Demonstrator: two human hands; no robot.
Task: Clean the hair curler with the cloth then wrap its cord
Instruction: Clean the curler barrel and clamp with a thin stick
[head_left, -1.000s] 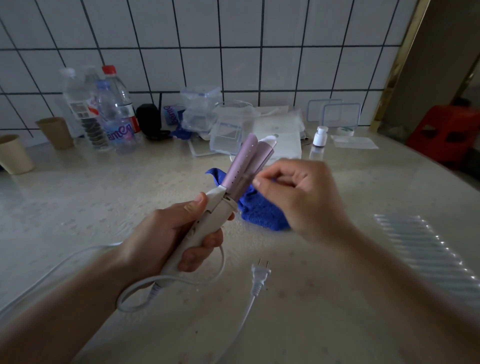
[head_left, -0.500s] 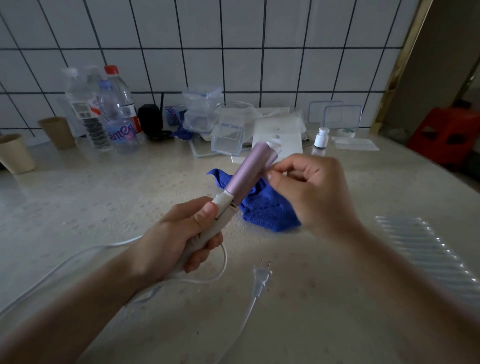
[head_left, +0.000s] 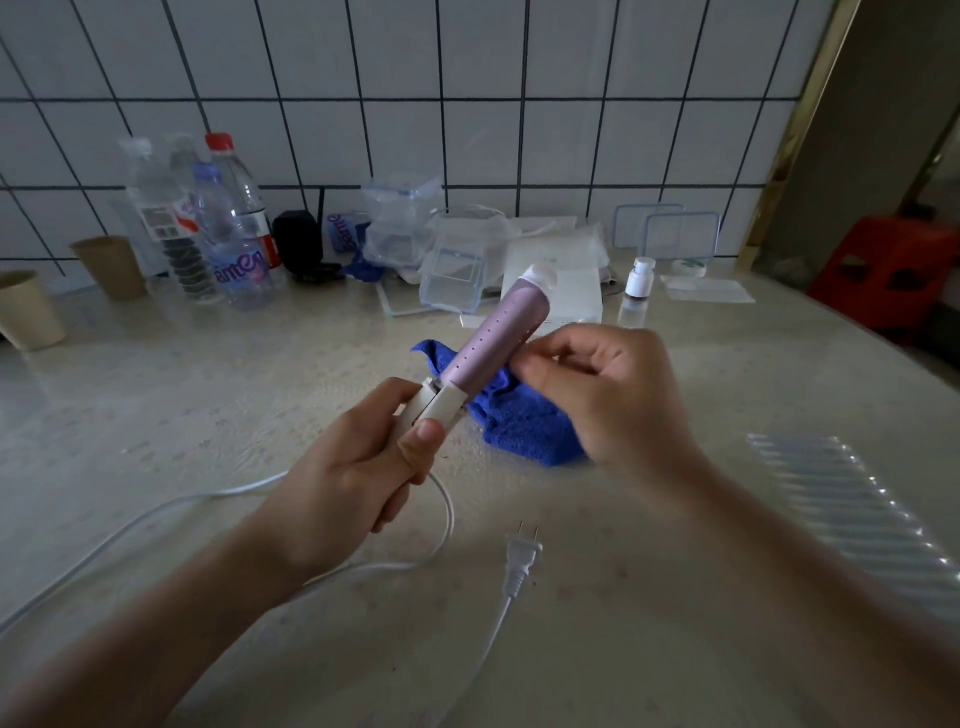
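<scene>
Since a second ago the curler's lilac plates have closed together into one barrel, and the right hand has slid up along it. Across the lower frame spreads the pale speckled counter (head_left: 156, 415), its back edge against a white tiled wall. Upper left stand several plastic bottles (head_left: 234, 234) and two paper cups (head_left: 31, 312); behind the middle lie clear plastic boxes (head_left: 452, 275). At centre the blue cloth (head_left: 524, 426) lies bunched on the counter, untouched by either hand, just behind the curler. The left hand (head_left: 353, 467) is clenched round the white handle of the hair curler (head_left: 498, 332), thumb pressed on top, holding it tilted up and away toward the upper right. The right hand (head_left: 608, 384) is curled, its fingertips (head_left: 524, 371) pinching the barrel's right side near the middle. From the handle the white cord (head_left: 447, 519) loops under the left hand and trails off to the left edge. Its plug (head_left: 522, 558) lies flat on the counter at lower centre, prongs pointing away, well apart from both hands.
</scene>
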